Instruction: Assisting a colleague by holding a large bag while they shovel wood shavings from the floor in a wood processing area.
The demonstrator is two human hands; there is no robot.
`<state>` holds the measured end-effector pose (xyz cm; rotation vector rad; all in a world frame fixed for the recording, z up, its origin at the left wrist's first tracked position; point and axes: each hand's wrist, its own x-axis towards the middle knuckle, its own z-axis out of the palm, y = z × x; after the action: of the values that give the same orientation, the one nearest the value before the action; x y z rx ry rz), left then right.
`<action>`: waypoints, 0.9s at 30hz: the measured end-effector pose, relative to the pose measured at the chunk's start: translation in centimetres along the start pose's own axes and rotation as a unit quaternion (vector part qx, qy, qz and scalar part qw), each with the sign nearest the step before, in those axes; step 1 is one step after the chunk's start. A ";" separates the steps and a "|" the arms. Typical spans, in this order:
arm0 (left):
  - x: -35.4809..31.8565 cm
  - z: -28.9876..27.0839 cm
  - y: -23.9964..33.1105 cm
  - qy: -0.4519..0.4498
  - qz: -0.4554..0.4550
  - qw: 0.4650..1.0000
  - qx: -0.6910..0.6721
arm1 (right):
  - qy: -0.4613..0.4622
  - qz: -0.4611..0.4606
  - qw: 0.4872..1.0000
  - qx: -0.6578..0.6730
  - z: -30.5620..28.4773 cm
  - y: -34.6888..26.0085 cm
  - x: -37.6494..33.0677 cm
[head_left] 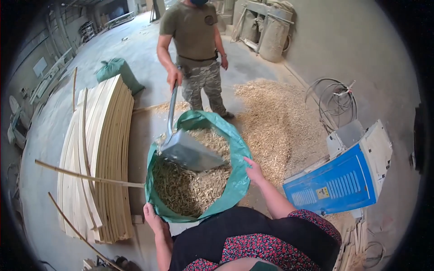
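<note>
Between my arms a green woven sack (241, 149) stands with its mouth spread wide. Wood shavings (190, 189) fill much of what shows inside. My left hand (155, 217) grips the sack's rim at the near left. On the right side my right hand (254, 170) pinches the rim, its thumb and fingers at the edge. A co-worker (193, 40) stands across from me, one hand on the handle of a metal scoop shovel (192, 151). The shovel's blade is tilted inside the sack's mouth, over the shavings.
A heap of shavings (275, 126) lies on the floor to the right, beside a blue metal machine cabinet (332, 183). Stacked boards (97, 158) stand left, with a long thin stick (90, 175) reaching to the sack. Behind them sits a tied green sack (118, 72). Coiled cable (337, 99) lies far right.
</note>
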<state>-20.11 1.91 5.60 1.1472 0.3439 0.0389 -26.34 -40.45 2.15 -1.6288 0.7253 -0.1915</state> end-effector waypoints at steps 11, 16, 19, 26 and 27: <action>2.4 -1.9 1.8 -0.063 -0.049 0.992 0.101 | 0.124 -0.123 0.976 -0.129 2.7 3.0 1.0; 3.0 -3.9 1.8 -0.102 -0.102 0.967 0.209 | 0.040 -0.212 0.958 -0.189 7.4 1.6 -1.1; 3.5 -6.2 2.2 -0.111 -0.007 0.945 0.307 | 0.109 -0.151 0.982 -0.019 7.5 -0.1 0.1; 7.6 -13.8 1.9 0.056 -0.015 0.974 0.217 | -0.068 0.159 0.972 0.159 9.3 2.7 3.0; 7.1 -12.3 1.8 0.044 -0.010 0.968 0.245 | -0.084 0.162 0.971 0.154 12.0 1.8 1.5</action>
<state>-16.66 15.00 1.00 1.6354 0.4586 -0.0143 -19.63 -31.28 -2.38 -1.1974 0.7764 0.0679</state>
